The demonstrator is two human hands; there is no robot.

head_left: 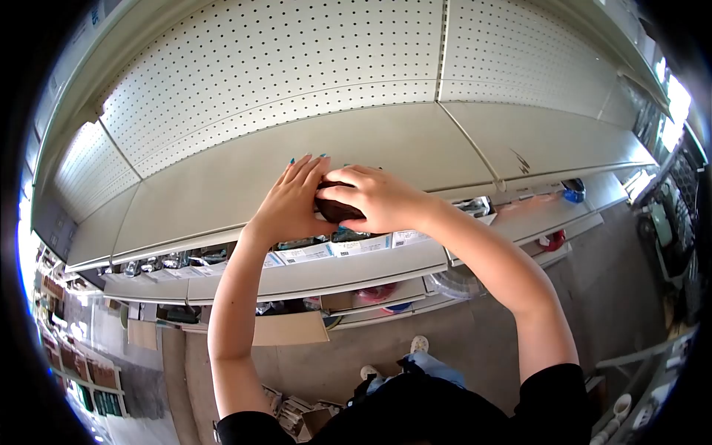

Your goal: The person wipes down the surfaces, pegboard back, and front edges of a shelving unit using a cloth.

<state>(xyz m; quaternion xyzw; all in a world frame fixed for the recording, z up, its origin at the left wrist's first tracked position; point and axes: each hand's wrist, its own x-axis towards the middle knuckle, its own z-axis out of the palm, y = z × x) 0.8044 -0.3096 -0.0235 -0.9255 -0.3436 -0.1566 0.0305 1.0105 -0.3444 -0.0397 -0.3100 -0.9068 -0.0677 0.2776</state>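
Sleeves (555, 400) — hands (291, 204) (389, 202) around dark object (336, 208) at pegboard-backed shelf (196, 196).

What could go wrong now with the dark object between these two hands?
If the right hand loosens around the dark object, it might slip past the shelf's front edge and drop towards the labelled boxes below. Also, the right hand and the left hand cover much of the object, so a weak hold could be hard to notice.

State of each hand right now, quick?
Left hand: cupped around a dark brown object, holding it.
Right hand: holding the same object from the other side.
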